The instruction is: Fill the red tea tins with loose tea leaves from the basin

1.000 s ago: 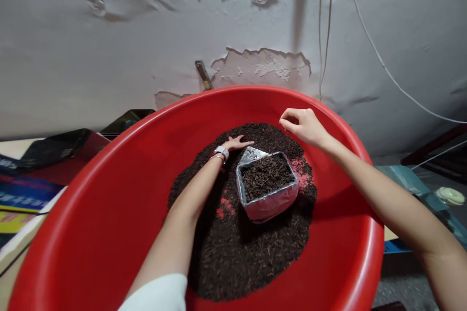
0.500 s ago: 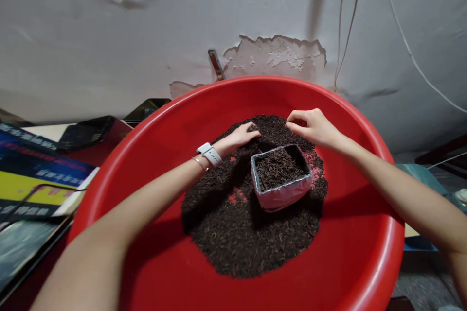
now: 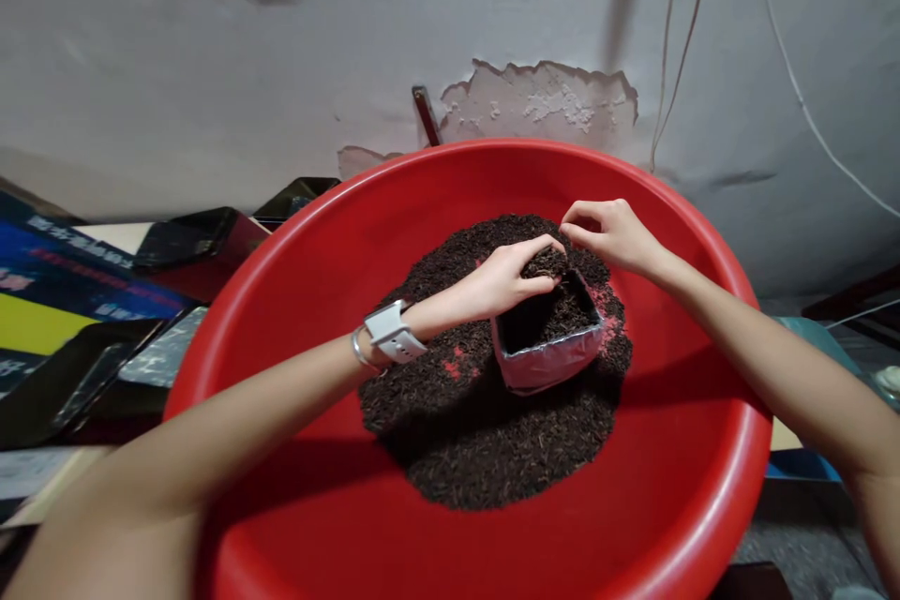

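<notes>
A big red basin (image 3: 295, 300) holds a heap of dark loose tea leaves (image 3: 485, 450). A silvery open bag (image 3: 545, 364), partly filled with the same leaves, stands upright in the heap. My left hand (image 3: 510, 277), with a white watch on the wrist, is cupped round a handful of tea leaves right over the bag's mouth. My right hand (image 3: 608, 232) pinches the far rim of the bag, fingers closed on its edge.
A wall with peeling plaster (image 3: 541, 103) rises directly behind the basin, and thin cables (image 3: 667, 47) hang down it. Dark trays (image 3: 187, 239) and coloured printed boxes (image 3: 49, 291) lie to the left. A teal surface (image 3: 808, 333) sits at the right.
My left hand has lifted from the heap behind the bag and moved right, carrying leaves over the bag's mouth. My right hand stayed at the bag's far rim.
</notes>
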A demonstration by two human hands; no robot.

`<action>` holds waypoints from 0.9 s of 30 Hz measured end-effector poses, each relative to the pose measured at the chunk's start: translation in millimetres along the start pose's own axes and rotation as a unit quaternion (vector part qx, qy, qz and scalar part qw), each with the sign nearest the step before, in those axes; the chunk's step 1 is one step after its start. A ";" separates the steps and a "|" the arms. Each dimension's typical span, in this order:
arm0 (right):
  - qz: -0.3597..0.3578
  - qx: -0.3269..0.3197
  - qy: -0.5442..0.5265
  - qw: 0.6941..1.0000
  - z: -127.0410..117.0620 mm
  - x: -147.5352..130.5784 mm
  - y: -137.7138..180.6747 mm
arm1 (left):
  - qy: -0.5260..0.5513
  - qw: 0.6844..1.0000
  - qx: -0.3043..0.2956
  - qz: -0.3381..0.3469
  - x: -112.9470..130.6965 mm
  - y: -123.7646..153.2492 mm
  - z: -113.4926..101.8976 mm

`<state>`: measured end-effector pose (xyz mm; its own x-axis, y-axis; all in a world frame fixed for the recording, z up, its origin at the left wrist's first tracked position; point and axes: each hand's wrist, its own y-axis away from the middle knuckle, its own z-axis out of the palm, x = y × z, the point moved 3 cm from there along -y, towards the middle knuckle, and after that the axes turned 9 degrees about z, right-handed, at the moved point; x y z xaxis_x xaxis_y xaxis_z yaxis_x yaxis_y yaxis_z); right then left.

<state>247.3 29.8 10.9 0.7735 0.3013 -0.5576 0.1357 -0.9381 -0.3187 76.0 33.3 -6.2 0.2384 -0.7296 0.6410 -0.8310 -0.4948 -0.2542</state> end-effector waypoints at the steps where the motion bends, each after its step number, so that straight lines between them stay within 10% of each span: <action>1: 0.000 0.002 0.000 1.000 -0.4 -0.2 0.0 | 0.002 1.000 -0.005 0.010 -0.8 0.1 0.5; 10: -0.002 0.005 -0.015 1.000 -0.6 1.1 -0.2 | -0.025 0.997 -0.057 0.054 0.4 3.7 2.5; 15: -0.066 -0.111 -0.023 0.991 -2.5 -12.9 6.5 | -0.070 0.994 -0.079 0.008 0.0 16.6 -12.8; 20: -0.149 -0.255 0.059 0.953 11.4 -27.1 20.2 | -0.025 0.994 0.070 -0.081 -5.7 39.5 -40.7; 27: -0.168 -0.266 0.148 0.938 33.4 -28.3 29.2 | 0.017 0.981 0.157 -0.109 -6.8 45.6 -49.5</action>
<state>208.7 -0.4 -8.2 0.7598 0.6076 -0.2314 0.6305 -0.7755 0.0339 11.6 39.1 13.7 0.3715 -0.5763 0.7279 -0.5651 -0.7624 -0.3152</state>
